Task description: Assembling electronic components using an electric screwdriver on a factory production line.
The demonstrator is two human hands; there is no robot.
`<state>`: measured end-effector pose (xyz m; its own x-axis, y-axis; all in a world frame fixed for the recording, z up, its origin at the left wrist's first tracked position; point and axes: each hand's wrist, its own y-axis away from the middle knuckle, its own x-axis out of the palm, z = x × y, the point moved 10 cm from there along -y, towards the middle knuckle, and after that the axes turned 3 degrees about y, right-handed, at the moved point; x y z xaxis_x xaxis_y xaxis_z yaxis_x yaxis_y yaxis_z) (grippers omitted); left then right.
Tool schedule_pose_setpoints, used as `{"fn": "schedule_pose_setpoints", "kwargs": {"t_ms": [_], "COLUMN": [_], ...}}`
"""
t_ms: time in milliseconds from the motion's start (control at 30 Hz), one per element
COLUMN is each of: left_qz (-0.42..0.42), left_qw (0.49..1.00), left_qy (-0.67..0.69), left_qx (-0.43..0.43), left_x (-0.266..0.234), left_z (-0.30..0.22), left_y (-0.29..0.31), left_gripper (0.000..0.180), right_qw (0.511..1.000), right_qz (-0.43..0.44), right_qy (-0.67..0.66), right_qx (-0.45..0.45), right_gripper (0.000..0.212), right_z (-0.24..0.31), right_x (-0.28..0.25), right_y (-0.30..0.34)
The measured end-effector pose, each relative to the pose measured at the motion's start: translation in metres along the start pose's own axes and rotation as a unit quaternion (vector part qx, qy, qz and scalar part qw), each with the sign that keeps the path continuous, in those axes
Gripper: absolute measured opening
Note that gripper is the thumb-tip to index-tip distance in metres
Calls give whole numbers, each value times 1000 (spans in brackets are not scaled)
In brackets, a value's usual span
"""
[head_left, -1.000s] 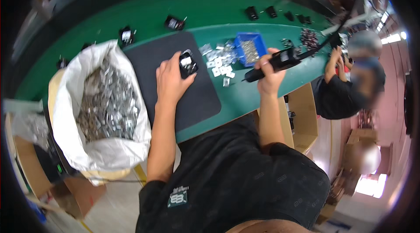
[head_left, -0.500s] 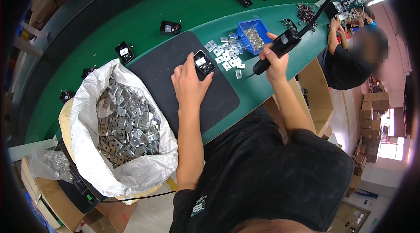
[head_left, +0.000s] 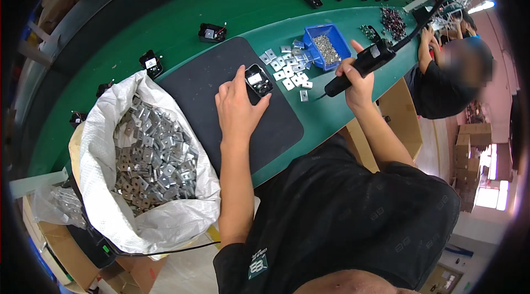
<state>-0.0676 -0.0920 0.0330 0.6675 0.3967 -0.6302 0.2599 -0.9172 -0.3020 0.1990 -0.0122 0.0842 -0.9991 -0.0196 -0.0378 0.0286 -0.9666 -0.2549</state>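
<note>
My left hand [head_left: 236,107] is closed around a small open black plastic housing [head_left: 258,80] with a white part inside, thumb and forefinger at its sides. The housing rests on a dark grey mat [head_left: 221,81]. My right hand [head_left: 360,85] grips a black electric screwdriver [head_left: 369,63], its cord rising to the upper right. The screwdriver's bit points left and down, apart from the housing, near a loose metal plate [head_left: 303,96]. Several square metal plates with holes [head_left: 289,71] are scattered between my hands. Behind them stands a blue bin [head_left: 345,46] of small metal screws [head_left: 326,48].
A white woven sack [head_left: 99,183] full of metal plates [head_left: 157,156] stands left of the mat. More black housings [head_left: 212,32] sit along the green surface beyond. Dark small parts [head_left: 392,22] lie in a pile at the far right, where a co-worker [head_left: 450,81] sits. An open cardboard box [head_left: 406,123] stands below the table edge.
The view has shifted slightly. My right hand and the screwdriver have moved a little to the right. My left hand still holds the housing in the same place on the mat.
</note>
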Motion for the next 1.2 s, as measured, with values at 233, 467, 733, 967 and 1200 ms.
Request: {"fn": "schedule_pose_setpoints", "kwargs": {"t_ms": [233, 467, 733, 967, 1200], "left_qz": [25, 3, 91, 113, 249], "left_qw": [999, 994, 995, 985, 937], "left_qy": [42, 109, -22, -73, -234], "left_qx": [-22, -2, -42, 105, 76], "left_x": [1, 43, 129, 130, 234], "left_z": [3, -41, -14, -92, -120], "left_y": [-6, -83, -207, -239, -264], "left_gripper": [75, 74, 75, 82, 72], "right_qw": [994, 939, 943, 962, 964], "right_qz": [56, 169, 167, 128, 124], "right_qy": [-96, -299, -258, -211, -200], "right_qx": [2, -5, -128, -114, -128], "right_gripper": [60, 59, 68, 70, 68], "right_z": [-11, 12, 17, -12, -3], "right_x": [-4, -18, -29, -48, -49], "right_y": [-5, -44, -114, -135, -135]}}
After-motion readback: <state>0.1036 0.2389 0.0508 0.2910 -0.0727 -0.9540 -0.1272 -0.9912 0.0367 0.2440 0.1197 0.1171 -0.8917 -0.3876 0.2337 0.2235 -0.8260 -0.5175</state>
